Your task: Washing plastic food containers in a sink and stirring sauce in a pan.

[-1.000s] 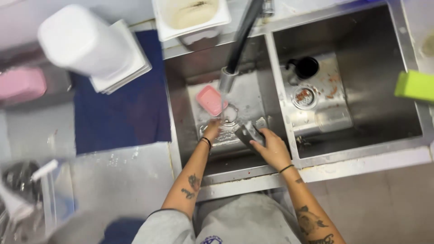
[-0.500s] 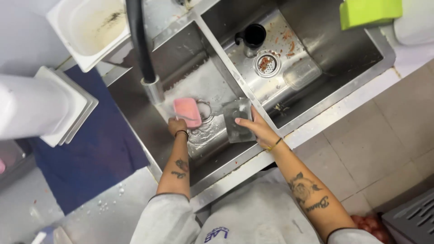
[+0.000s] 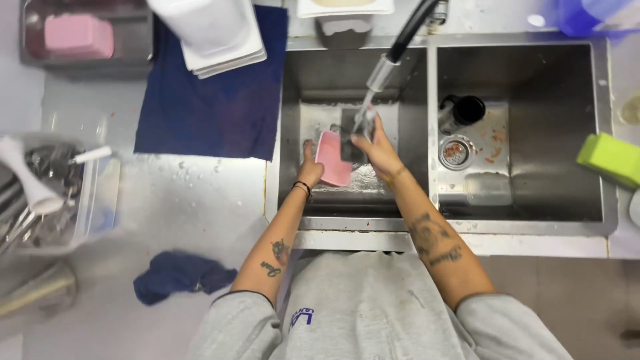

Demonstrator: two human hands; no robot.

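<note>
My left hand [image 3: 309, 171] grips a pink sponge [image 3: 331, 159] over the left basin of a steel double sink [image 3: 347, 223]. My right hand [image 3: 377, 148] holds a clear glass container [image 3: 352, 139] right beside the sponge, under the flexible black tap [image 3: 397, 48] whose water stream falls onto it. Both hands sit close together in the middle of the left basin.
The right basin holds a black cup [image 3: 463, 110] and a drain strainer [image 3: 456, 151] with food scraps. A blue mat [image 3: 213, 100] with stacked white containers [image 3: 208, 30] lies left of the sink. A cutlery bin [image 3: 47, 193], a blue rag [image 3: 179, 276] and a green sponge [image 3: 612, 160] sit around.
The view has swung round so the sink lies square again. My hands have lifted the glass container and sponge closer under the tap, with the sponge now pressed beside the container.
</note>
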